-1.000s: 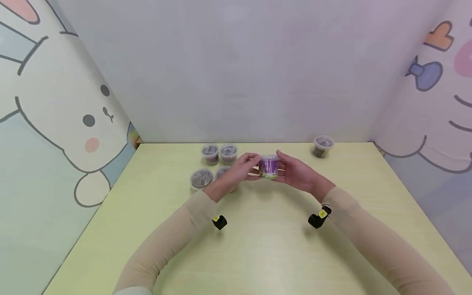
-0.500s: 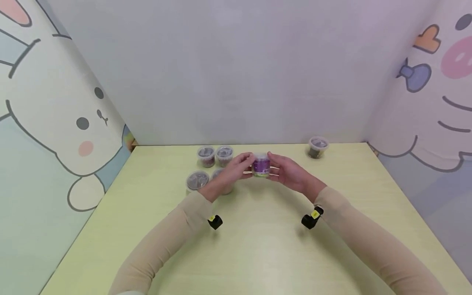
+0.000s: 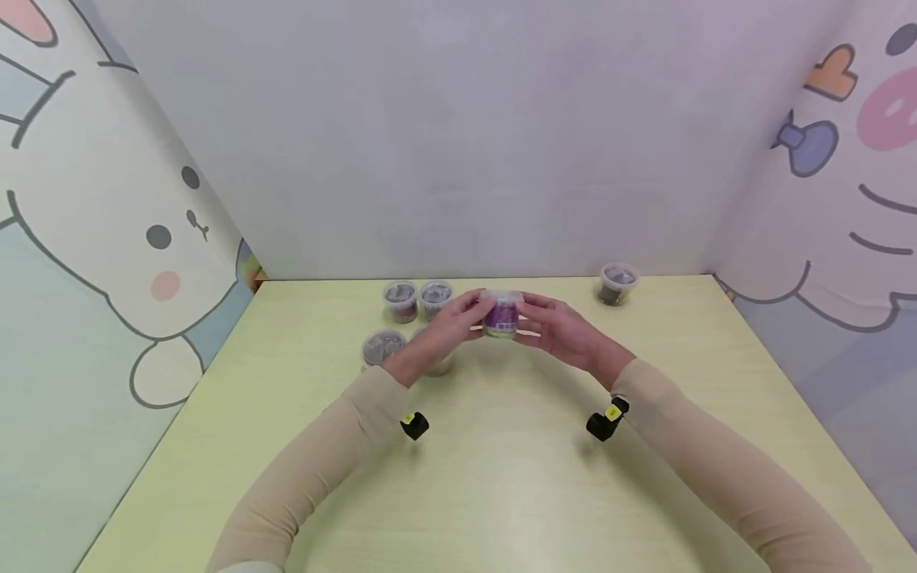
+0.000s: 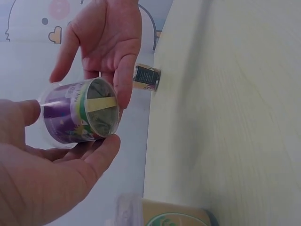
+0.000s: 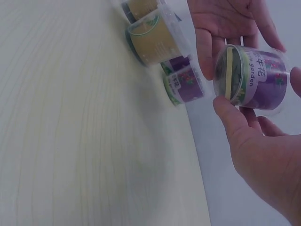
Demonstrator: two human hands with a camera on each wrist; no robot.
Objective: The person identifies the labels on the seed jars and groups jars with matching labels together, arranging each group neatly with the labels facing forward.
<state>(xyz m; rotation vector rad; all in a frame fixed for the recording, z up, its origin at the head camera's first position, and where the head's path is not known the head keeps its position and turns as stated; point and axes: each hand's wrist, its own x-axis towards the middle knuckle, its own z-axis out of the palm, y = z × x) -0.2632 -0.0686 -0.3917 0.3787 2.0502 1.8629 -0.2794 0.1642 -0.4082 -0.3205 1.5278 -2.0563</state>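
Both hands hold a clear plastic cup (image 3: 501, 315) with a purple printed label up over the far part of the table. My left hand (image 3: 456, 322) grips its left side, thumb on the wall and fingers underneath in the left wrist view. On the opposite side, my right hand (image 3: 566, 330) holds it between thumb and fingers. The right wrist view shows "garden" lettering on the cup (image 5: 261, 77), and a flat pale strip crosses its base over dark contents. Its lid end faces away from the table.
Several similar lidded cups stand left of the hands, including a front one (image 3: 383, 348) and a back one (image 3: 400, 301); the left forearm partly hides another. A dark-labelled cup (image 3: 618, 285) stands at the back right. A pale wall borders the table (image 3: 501, 477).
The held cup has turned, bringing a white patch of its label into the head view. Both hands rise slightly with it and shift a little left. The standing cups stay put.
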